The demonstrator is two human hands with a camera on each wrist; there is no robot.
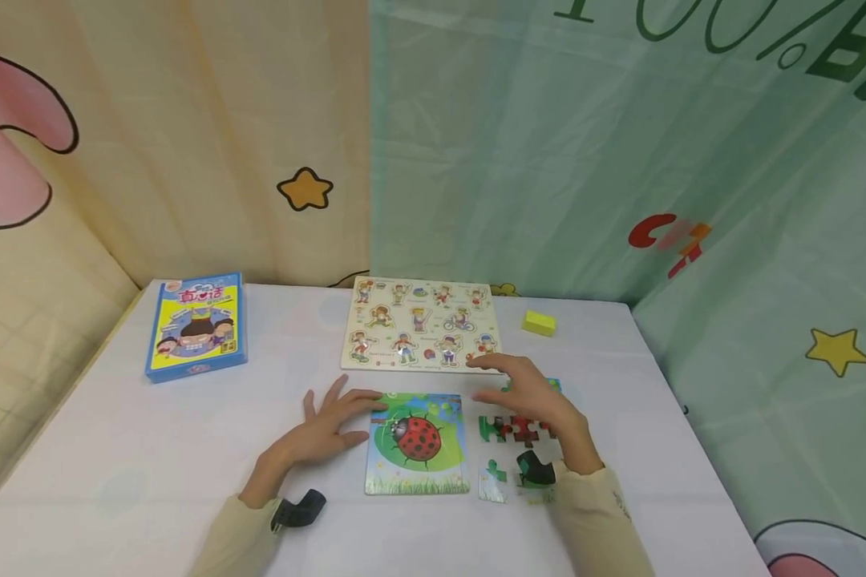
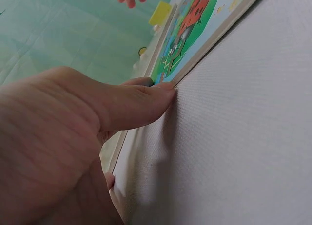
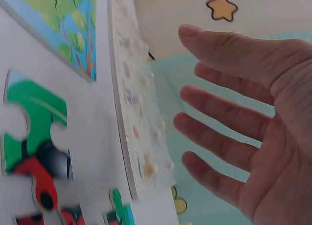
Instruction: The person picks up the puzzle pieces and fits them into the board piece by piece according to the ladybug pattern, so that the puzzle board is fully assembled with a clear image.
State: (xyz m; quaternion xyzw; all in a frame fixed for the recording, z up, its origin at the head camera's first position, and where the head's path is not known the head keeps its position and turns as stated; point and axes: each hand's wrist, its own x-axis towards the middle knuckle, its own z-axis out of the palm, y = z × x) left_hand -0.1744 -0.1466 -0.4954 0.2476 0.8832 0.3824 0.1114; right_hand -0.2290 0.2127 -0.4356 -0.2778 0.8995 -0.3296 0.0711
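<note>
A square ladybug puzzle board (image 1: 417, 445) lies on the white table. My left hand (image 1: 330, 425) rests at its left side with fingers spread; the thumb and index fingertip touch its edge near the upper corner. In the left wrist view the thumb (image 2: 141, 104) meets the edge of the board. My right hand (image 1: 534, 397) is raised over loose jigsaw pieces right of the board, fingers apart and holding nothing. Among these are a red piece (image 1: 524, 430) and a grass-printed piece (image 1: 492, 483). A green and red piece (image 3: 35, 127) shows in the right wrist view; the hand and sleeve hide others.
Behind the ladybug board lies a cream peg puzzle board (image 1: 418, 324) with printed children. A yellow block (image 1: 539, 323) is at the back right. The blue and yellow game box (image 1: 196, 327) lies at the back left. Printed curtains (image 1: 476, 160) stand around the table.
</note>
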